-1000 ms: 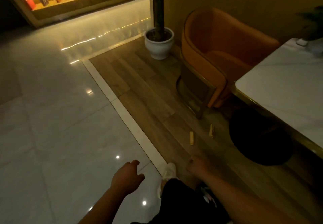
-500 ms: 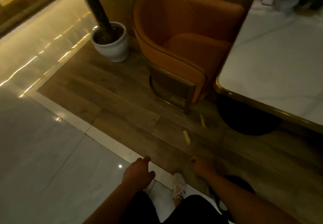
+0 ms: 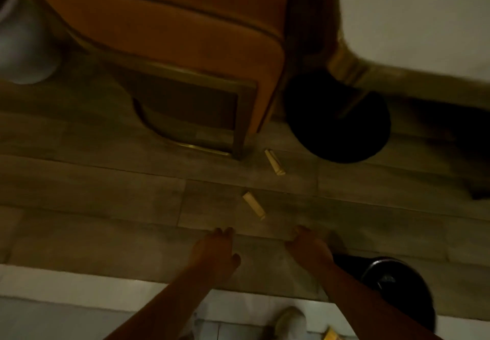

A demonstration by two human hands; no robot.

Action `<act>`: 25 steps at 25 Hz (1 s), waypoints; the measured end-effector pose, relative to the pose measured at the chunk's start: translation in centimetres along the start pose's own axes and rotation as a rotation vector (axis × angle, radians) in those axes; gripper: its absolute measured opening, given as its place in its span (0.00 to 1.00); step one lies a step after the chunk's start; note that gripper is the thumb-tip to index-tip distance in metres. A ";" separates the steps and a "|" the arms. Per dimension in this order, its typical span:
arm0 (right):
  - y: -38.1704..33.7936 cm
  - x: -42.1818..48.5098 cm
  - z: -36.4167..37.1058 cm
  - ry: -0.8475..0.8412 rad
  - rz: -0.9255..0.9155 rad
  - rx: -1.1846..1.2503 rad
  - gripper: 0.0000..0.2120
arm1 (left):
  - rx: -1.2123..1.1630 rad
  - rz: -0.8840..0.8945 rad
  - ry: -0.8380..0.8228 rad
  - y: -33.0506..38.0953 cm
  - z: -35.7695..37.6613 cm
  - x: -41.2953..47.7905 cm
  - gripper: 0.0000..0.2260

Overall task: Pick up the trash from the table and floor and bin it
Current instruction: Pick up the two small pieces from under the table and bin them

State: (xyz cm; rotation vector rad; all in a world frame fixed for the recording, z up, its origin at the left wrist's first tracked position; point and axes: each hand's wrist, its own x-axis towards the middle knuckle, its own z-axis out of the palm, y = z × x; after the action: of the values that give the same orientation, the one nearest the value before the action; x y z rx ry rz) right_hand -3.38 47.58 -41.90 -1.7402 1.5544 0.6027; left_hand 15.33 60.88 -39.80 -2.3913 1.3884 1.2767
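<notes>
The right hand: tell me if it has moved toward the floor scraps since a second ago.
Yes. The right hand has moved forward along the wood floor and now sits just short of the nearer scrap.

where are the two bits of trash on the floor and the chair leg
near trash piece (image 3: pixel 254 205), head view, middle of it
far trash piece (image 3: pixel 274 161), head view, middle of it
chair leg (image 3: pixel 240 138), head view, lower part
</notes>
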 end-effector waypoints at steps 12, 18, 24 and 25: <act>1.7 32.5 7.4 0.306 -0.165 0.199 0.18 | 0.708 0.607 0.133 -2.8 11.8 34.8 0.32; 0.2 40.8 7.9 0.452 -0.200 0.114 0.27 | 0.678 0.657 0.061 -4.7 13.9 40.6 0.29; 0.1 43.2 7.7 0.545 -0.205 -0.077 0.29 | 0.802 0.676 0.065 -3.2 16.1 40.2 0.20; -0.1 43.3 7.8 0.545 -0.192 -0.080 0.26 | 0.792 0.638 0.045 -3.2 16.0 40.1 0.20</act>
State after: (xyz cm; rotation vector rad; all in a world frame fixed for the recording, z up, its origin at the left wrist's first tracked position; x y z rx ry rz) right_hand 4.74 25.61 -79.09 -2.2076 1.6993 0.0922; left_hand 17.31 43.01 -79.17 -1.4986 2.2258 0.5331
